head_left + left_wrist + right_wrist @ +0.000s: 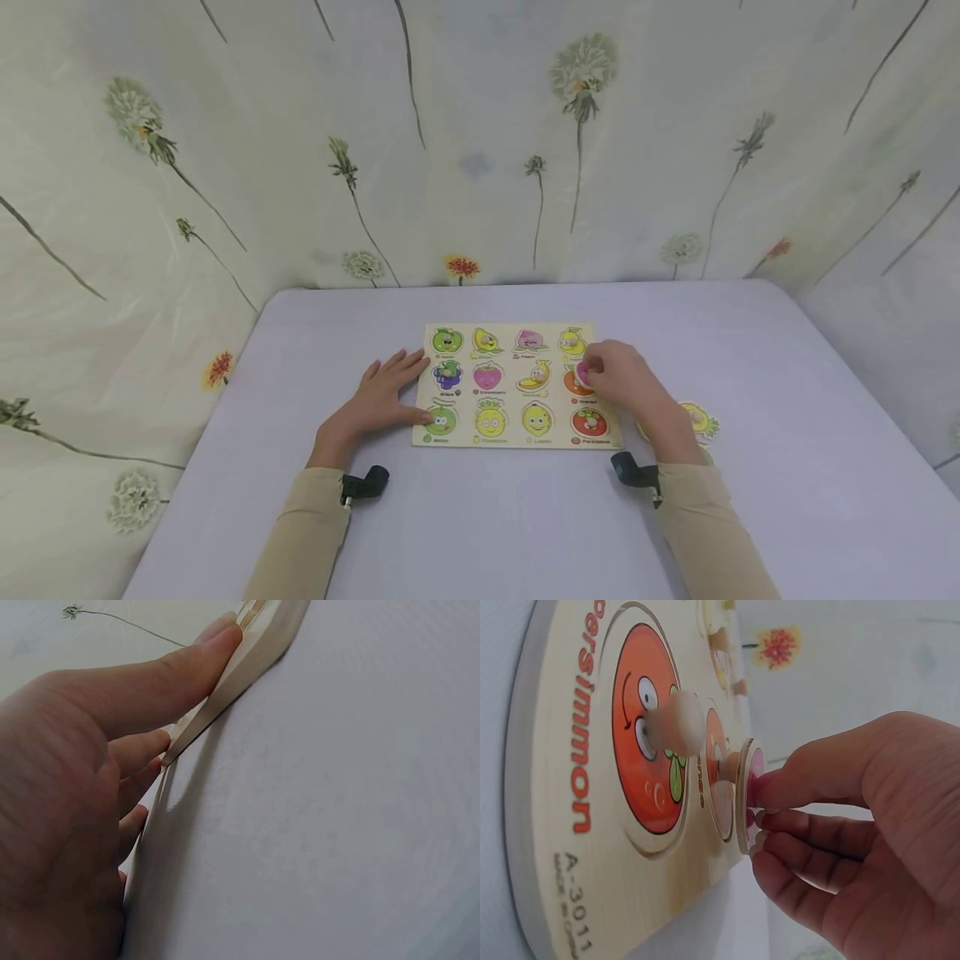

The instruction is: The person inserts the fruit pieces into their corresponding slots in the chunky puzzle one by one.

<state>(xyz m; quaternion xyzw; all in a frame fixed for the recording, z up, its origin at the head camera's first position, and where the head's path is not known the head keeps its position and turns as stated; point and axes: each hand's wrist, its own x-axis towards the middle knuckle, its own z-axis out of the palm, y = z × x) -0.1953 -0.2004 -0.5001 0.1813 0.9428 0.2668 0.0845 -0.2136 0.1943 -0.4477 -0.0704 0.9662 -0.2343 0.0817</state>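
Observation:
A wooden fruit puzzle board (512,442) lies on the table, with printed fruits in rows. My left hand (381,402) rests at its left edge, fingers spread, thumb on the corner near the melon picture (441,421). In the left wrist view the thumb (172,679) lies over the board's rim (202,720). My right hand (621,375) pinches a round pink puzzle piece (744,796) between thumb and fingertips, held over the orange piece (717,769). The persimmon piece (651,727) sits in the board with its wooden knob pointing up.
Beside and partly under the right forearm lie loose fruit pieces, among them a yellow one (699,419) with green leaves. A white cloth covers the table (495,525). Behind it hangs a flower-patterned curtain (480,167).

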